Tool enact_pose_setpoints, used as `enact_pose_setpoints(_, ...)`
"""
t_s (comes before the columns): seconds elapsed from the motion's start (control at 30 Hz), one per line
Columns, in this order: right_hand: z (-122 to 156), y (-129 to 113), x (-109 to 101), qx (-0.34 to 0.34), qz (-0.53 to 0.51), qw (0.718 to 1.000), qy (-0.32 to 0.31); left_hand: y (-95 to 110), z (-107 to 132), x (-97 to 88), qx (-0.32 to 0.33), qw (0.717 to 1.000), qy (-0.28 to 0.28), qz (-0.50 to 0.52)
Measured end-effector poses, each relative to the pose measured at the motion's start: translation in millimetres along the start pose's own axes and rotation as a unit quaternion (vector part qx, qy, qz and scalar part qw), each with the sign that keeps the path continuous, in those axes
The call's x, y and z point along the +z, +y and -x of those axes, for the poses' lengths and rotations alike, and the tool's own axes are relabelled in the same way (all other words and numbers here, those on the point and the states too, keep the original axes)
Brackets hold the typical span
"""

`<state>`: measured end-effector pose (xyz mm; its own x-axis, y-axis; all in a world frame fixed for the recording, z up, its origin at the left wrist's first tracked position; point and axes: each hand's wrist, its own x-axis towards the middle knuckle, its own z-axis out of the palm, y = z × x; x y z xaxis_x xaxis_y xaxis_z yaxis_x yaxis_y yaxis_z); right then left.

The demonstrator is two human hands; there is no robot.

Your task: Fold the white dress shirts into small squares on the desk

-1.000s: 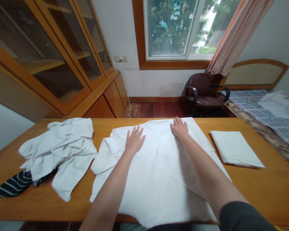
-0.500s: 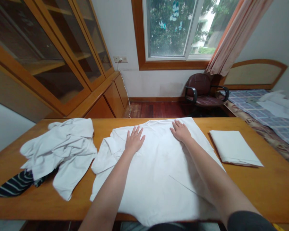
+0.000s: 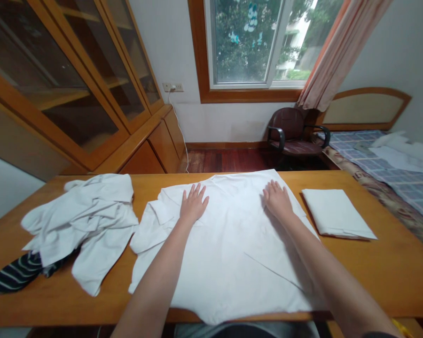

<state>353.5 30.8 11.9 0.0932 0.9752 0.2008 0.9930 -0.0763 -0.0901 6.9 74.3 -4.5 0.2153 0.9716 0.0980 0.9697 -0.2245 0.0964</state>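
A white shirt (image 3: pixel 225 244) lies spread on the wooden table, its collar end toward the far edge and its near hem at the front edge. On its upper left part rests my left hand (image 3: pixel 193 204), palm down with the fingers apart. My right hand (image 3: pixel 278 199) lies flat near the shirt's upper right side, fingers extended and holding nothing. A sleeve is bunched in folds at the shirt's left side. One long crease runs across the lower right of the cloth, beside my right forearm.
Left of the shirt is a crumpled heap of white clothing (image 3: pixel 91 216) over a dark striped cloth (image 3: pixel 16 272). To the right sits a neatly folded white garment (image 3: pixel 336 213) on the table (image 3: pixel 384 272). Beyond are a glass-door cabinet (image 3: pixel 127 126), an armchair (image 3: pixel 292 131) and a bed (image 3: pixel 384 155).
My right hand has slid right and slightly nearer across the shirt. My left hand stays at about the same spot on the cloth. The whole view has shifted slightly.
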Motion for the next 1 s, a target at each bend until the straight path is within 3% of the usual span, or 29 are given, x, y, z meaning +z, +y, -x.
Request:
enact_pose_setpoints(0.1, 35.0, -40.8, -1.9, -0.095, -0.049, 0.993, -0.041, -1.1, -2.7, -3.9, -0.002, 1.000, -0.008, 0.001)
enact_pose_setpoints(0.2, 63.1, -51.8, 1.7, -0.163, -0.065, 0.983, -0.062, -3.0, -4.7, -6.7, 0.001, 1.000, -0.014, 0.000)
enact_pose_setpoints(0.3, 74.9, -28.3, 5.9, -0.140, -0.052, 0.987, -0.053, -5.0, -5.7, -6.4, 0.005, 1.000, -0.016, 0.001)
enact_pose_setpoints(0.53, 77.0, 60.2, 8.2, -0.031, -0.001, 0.999, -0.022, -7.0, -7.2, -3.9, 0.014, 1.000, -0.007, 0.008)
enact_pose_setpoints(0.7, 81.5, 74.7, 7.3, -0.009, 0.021, 1.000, -0.015, -9.6, -7.8, -11.6, 0.071, 0.995, 0.043, 0.063)
enact_pose_setpoints(0.83, 81.2, 71.3, 4.1, -0.006, 0.031, 0.999, -0.011, -6.0, 19.4, -18.6, 0.112, 0.986, 0.075, 0.100)
enact_pose_setpoints(1.0, 75.7, 58.6, -7.7, 0.007, 0.041, 0.999, -0.020, 4.3, 83.3, -13.2, 0.110, 0.992, 0.036, 0.055)
